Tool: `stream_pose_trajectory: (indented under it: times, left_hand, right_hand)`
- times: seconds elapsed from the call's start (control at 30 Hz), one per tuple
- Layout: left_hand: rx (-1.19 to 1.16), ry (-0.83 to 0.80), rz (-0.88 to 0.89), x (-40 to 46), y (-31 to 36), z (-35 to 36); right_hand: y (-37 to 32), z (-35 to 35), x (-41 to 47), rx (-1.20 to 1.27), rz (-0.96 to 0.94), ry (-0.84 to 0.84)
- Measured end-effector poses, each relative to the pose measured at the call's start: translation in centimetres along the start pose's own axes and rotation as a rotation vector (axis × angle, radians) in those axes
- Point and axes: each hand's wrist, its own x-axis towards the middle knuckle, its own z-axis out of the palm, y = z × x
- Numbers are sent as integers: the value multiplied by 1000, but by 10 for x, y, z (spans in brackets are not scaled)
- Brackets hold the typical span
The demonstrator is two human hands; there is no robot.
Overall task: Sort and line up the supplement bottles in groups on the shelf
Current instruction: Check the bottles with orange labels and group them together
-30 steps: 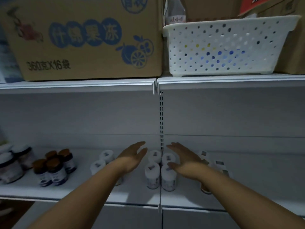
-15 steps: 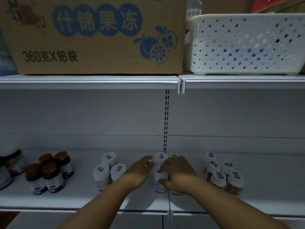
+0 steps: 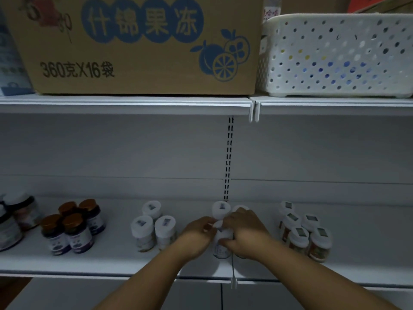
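Observation:
On the white lower shelf stand groups of supplement bottles. Both my hands close around a middle cluster of white-capped bottles: my left hand presses from the left, my right hand wraps the front right bottles. Three white-capped bottles stand to the left of my hands. Several dark bottles with brown caps stand further left. Several white-capped bottles with reddish labels stand to the right. The front bottles of the middle cluster are mostly hidden by my hands.
Larger dark-banded jars sit at the far left of the shelf. The upper shelf carries a cardboard box and a white perforated basket. A slotted upright runs down the back wall.
My hands went from spread open above the middle cluster to closed around it from both sides. The view has shifted right and slightly down.

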Motion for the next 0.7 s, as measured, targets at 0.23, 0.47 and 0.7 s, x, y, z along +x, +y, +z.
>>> stream_pose_trajectory:
  times: [0.23,0.47,0.7]
  left_hand:
    - [-470,78,-58,-23,13,-12]
    - [-1120,-66,-181,-40,37,-2]
    - [-1339,-133,-307,-39,53,6]
  right_hand:
    - [-1,-17,-1,324,92,256]
    - [-3,-46,-16,1224,475,469]
    - [6,-60,-33,1496,476,394]
